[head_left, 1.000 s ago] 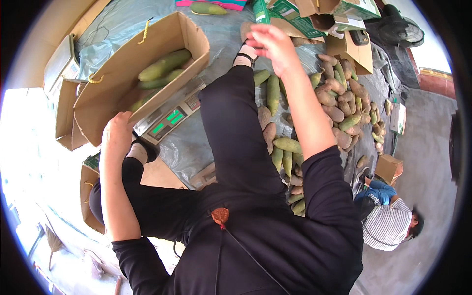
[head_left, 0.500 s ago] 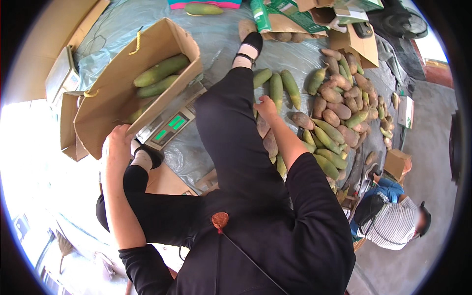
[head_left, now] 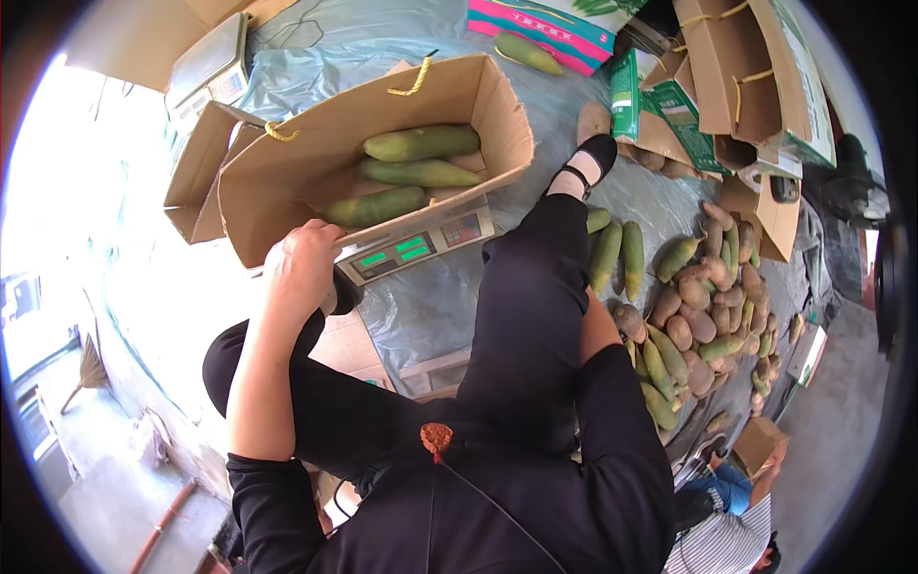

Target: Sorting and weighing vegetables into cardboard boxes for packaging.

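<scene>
My left hand (head_left: 304,263) is closed over the near left edge of an open cardboard box (head_left: 287,182) with yellow rope handles. Inside the box lie three long green radishes (head_left: 376,207). Under the box is a digital scale (head_left: 459,231) with green lit displays. Of my right arm only a piece of the forearm (head_left: 600,327) shows; the hand is hidden behind my raised knee. Just beyond that knee, a few more green radishes (head_left: 605,256) rest on the plastic sheet.
A heap of brown and green root vegetables (head_left: 703,325) spreads to the right. Several cartons (head_left: 755,77) stand at the back right, near a pink and blue box (head_left: 564,33) with a radish against it. At the lower right a person in stripes (head_left: 732,540) holds a small carton.
The view has swung left, so the box and scale appear nearer the middle. My right hand has moved from the radishes to behind my knee. My left hand stays on the box edge.
</scene>
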The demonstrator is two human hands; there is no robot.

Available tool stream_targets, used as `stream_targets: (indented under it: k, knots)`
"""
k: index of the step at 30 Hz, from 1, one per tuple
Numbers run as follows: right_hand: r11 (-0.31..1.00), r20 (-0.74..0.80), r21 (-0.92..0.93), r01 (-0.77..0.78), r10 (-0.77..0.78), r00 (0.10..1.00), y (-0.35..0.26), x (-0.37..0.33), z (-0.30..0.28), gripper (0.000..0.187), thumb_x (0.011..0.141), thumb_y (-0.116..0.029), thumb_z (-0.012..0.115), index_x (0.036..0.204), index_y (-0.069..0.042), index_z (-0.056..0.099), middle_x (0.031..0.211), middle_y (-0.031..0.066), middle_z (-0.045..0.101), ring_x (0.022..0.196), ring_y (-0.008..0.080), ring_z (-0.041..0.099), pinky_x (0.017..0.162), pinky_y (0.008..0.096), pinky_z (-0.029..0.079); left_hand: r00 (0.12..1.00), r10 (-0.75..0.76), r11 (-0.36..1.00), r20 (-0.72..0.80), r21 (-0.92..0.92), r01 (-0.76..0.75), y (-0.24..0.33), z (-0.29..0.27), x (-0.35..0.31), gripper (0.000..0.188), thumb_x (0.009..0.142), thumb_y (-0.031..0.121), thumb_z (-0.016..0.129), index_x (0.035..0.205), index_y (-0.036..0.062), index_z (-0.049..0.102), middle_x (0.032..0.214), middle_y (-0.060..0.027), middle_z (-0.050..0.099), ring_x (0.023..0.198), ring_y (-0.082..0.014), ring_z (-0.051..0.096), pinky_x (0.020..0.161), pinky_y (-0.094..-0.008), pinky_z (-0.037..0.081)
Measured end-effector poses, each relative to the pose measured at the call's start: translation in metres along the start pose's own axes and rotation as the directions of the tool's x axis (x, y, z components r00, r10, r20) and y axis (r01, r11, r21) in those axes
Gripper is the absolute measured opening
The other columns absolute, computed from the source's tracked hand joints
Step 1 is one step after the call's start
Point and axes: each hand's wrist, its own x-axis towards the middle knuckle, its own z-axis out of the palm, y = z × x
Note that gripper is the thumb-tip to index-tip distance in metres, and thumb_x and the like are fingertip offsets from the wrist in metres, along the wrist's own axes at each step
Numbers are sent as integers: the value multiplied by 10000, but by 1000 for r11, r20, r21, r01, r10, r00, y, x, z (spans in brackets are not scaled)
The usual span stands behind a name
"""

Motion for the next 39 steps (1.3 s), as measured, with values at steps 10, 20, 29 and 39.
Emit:
stream_targets:
  k: [10, 20, 29, 39]
  knots:
    - [984, -161, -24, 175, -177, 971, -22, -17, -75, 470, 716, -32, 708, 1142, 6, 514, 1048, 144, 601, 957, 252, 596, 839, 335, 463, 999, 13, 993, -39, 121, -9, -3, -2, -4, 184, 764, 72, 618, 942, 36, 642, 922, -119, 606, 935, -314, 579, 809, -407, 458]
    - [856, -427, -4, 517, -469, 773, -314, -53, -192, 584, 724, -13, 744, 1228, 20, 451, 1168, 106, 509, 1010, 179, 535, 868, 305, 460, 996, 16, 956, -83, 293, 10, -15, -7, -15, 111, 723, 28, 591, 822, 49, 638, 885, -102, 615, 881, -277, 620, 707, -392, 503]
    - [417, -241, 383, 824, -816, 525, -496, -92, -143, 557, 739, 44, 692, 1237, 0, 446, 1216, 152, 530, 1072, 214, 539, 953, 345, 431, 996, -22, 967, -81, 251, 42, -22, -5, -13, 147, 751, 27, 550, 838, 68, 661, 855, -112, 620, 878, -297, 616, 739, -417, 491]
    - [262, 493, -27, 965, -836, 241, -502, -77, 34, 581, 658, -251, 764, 1159, -66, 535, 1083, 128, 603, 1022, 311, 556, 877, 386, 447, 999, -8, 963, -39, 270, 19, -22, -2, -11, 159, 739, 11, 551, 832, 76, 663, 830, -98, 629, 842, -290, 634, 707, -409, 503]
